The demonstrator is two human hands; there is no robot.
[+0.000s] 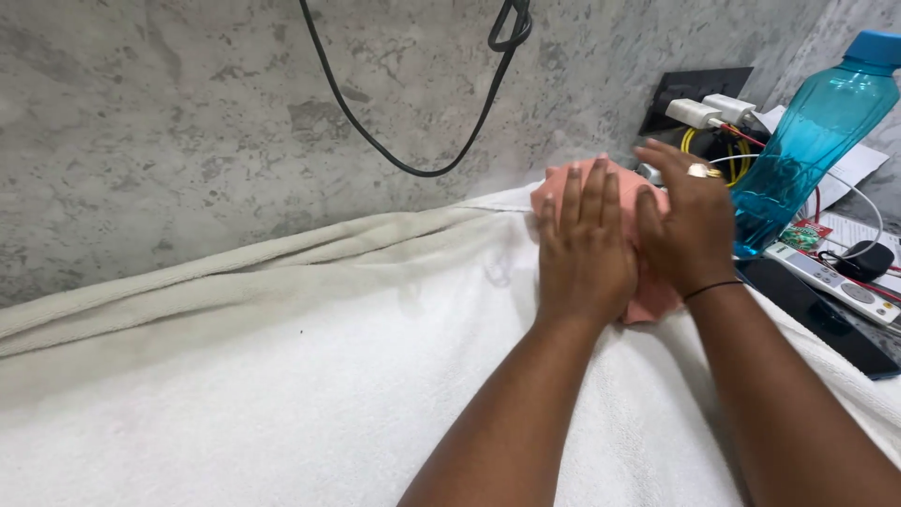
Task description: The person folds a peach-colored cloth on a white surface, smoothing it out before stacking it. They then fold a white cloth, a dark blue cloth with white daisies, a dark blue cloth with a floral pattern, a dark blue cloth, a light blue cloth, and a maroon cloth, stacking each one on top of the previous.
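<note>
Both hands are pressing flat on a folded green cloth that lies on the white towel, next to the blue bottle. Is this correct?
Not quite: the cloth is salmon pink, not green, as the head view shows. The rest holds: the left hand and the right hand lie flat on it, it rests on the white towel, and the blue bottle stands beside it.

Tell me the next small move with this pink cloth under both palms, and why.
Probably sweep both palms outward. The left hand and right hand lie flat, side by side, on the folded pink cloth, which rests on the white towel and still bulges at its far edge.
</note>
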